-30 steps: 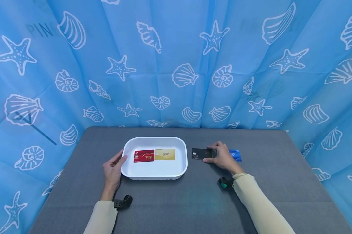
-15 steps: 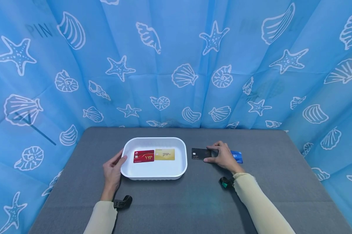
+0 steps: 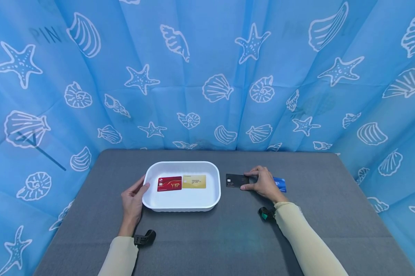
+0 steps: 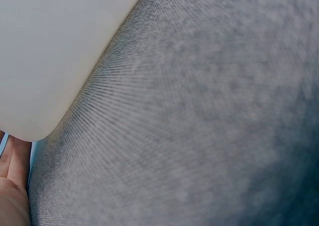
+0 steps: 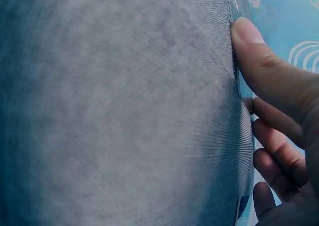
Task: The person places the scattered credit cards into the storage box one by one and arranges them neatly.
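Observation:
A white plastic tray stands left of centre in the head view. Inside it lie a red VIP card and a gold card, side by side. My left hand grips the tray's left rim, thumb over the edge. To the right of the tray, my right hand pinches a black VIP card by its long edges, thumb at the near one. That card is at or close to the tabletop. Just behind the right hand a blue VIP card is partly hidden.
A grey cloth-covered table carries everything. Behind it hangs a blue curtain printed with white shells and starfish. Each wrist wears a dark strap device, like the black one on the left.
The blue card has shifted slightly to the right, and my right hand has moved very little. My left hand and the tray stay put.

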Tool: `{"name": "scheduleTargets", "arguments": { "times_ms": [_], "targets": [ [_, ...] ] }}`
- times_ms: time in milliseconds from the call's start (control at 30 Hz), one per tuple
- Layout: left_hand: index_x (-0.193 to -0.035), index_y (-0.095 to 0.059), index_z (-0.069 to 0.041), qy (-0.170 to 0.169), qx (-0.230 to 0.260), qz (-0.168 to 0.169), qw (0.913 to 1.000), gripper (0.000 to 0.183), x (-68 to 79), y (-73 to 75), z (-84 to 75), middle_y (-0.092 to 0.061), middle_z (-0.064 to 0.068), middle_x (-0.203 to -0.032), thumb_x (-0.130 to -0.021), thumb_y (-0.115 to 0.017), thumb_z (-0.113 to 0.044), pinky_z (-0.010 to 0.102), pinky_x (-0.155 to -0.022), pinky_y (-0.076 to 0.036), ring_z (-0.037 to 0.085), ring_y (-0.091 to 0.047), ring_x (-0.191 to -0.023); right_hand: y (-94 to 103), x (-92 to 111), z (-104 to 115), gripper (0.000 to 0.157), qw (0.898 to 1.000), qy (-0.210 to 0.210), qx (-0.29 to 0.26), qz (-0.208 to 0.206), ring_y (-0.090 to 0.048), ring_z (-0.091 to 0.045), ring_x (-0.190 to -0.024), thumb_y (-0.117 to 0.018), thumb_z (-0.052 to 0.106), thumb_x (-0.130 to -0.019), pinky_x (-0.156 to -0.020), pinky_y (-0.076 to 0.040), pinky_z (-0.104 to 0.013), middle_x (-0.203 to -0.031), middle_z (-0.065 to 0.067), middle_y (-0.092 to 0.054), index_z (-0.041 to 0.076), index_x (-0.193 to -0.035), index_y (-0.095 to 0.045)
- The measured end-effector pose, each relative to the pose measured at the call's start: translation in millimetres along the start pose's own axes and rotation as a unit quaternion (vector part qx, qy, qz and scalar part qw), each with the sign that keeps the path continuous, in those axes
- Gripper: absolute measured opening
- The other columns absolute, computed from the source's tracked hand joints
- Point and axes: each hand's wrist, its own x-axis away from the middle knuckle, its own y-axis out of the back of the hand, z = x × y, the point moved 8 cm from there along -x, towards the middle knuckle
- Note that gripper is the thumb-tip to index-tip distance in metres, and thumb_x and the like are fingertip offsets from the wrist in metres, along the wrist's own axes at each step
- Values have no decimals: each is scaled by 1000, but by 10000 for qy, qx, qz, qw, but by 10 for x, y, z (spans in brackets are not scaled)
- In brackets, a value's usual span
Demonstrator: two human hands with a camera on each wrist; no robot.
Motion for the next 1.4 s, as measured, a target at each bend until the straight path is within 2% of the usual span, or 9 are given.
{"name": "scheduleTargets", "arguments": {
  "times_ms": [300, 633, 933, 1167, 1400],
  "targets": [
    [-132, -66, 0, 29, 19, 2, 10000, 36, -3, 2, 2, -64, 21, -133, -97, -69, -7, 15, -82, -54, -2, -67, -100, 5, -13, 25, 55, 9999, 69, 141, 50, -45, -39, -118, -91, 29, -77, -100, -38, -60, -121, -17, -57, 3, -122, -73],
    [-132, -65, 1, -14, -49, -25, 10000, 37, -8, 5, 14, -63, 21, -133, -97, -69, -8, 15, -83, -54, -2, -66, -102, -23, -26, 36, 51, 9999, 107, -2, 115, -44, -38, -115, -91, 25, -77, -99, -38, -60, -120, -17, -55, 2, -118, -71],
    [-133, -65, 0, 32, -4, -2, 10000, 37, -6, 6, 14, -64, 21, -133, -97, -69, -8, 16, -83, -55, -1, -67, -102, -11, -10, 70, 50, 9997, 187, -150, 12, -48, -36, -117, -91, 22, -77, -104, -39, -59, -121, -18, -58, 1, -117, -69],
    [-132, -65, 0, 11, 22, 8, 10000, 36, -3, -4, -4, -64, 21, -133, -96, -69, -7, 15, -82, -54, -1, -67, -101, -24, 23, 98, 49, 9988, 204, -449, -40, -56, -35, -110, -89, 16, -78, -99, -46, -55, -120, -20, -61, 0, -118, -66],
    [-132, -65, 0, 48, 48, 29, 10000, 37, -3, -7, -20, -63, 21, -132, -96, -69, -5, 13, -80, -54, -6, -65, -98, -38, 21, 117, 44, 9983, 84, -574, -58, -59, -30, -98, -88, 11, -80, -89, -50, -49, -107, -16, -65, -1, -116, -65]
  ]
}}
